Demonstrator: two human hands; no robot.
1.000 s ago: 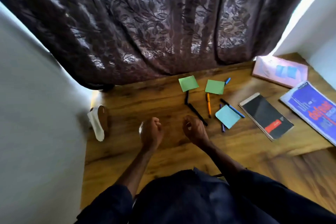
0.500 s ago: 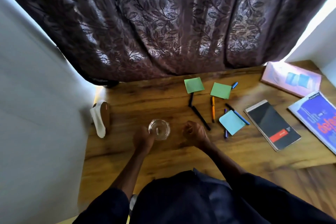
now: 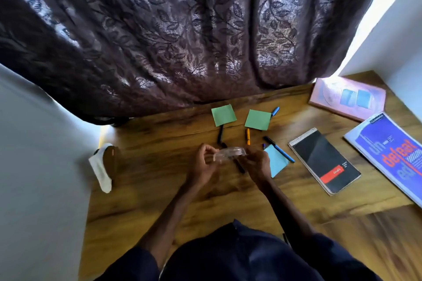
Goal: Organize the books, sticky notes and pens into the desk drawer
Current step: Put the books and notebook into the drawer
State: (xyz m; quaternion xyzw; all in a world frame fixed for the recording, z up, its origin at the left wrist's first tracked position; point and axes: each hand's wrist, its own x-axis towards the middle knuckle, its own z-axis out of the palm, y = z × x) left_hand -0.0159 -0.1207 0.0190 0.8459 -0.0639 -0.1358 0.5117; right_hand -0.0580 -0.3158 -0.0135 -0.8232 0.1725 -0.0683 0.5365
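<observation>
The clear container (image 3: 229, 153) has been lifted off the surface (image 3: 159, 189); the left hand (image 3: 203, 164) and right hand (image 3: 255, 164) pinch its 9 and 3 o'clock ends.

Daylight came in at the upper right of the frame, where a strip beside the curtain (image 3: 182, 41) burned out to pure white and threw glare over the pink book (image 3: 347, 98) below it. Backlight glowed in patches through the curtain's weave. The desk (image 3: 159, 189) was moderately lit and dimmer toward the bottom edge, with soft shadows beneath the forearms. The left grip (image 3: 201, 164), right grip (image 3: 255, 164) and the clear container (image 3: 229, 153) between them looked slightly smeared. Wide-angle distortion bowed the walls and desk edges at both sides.
</observation>
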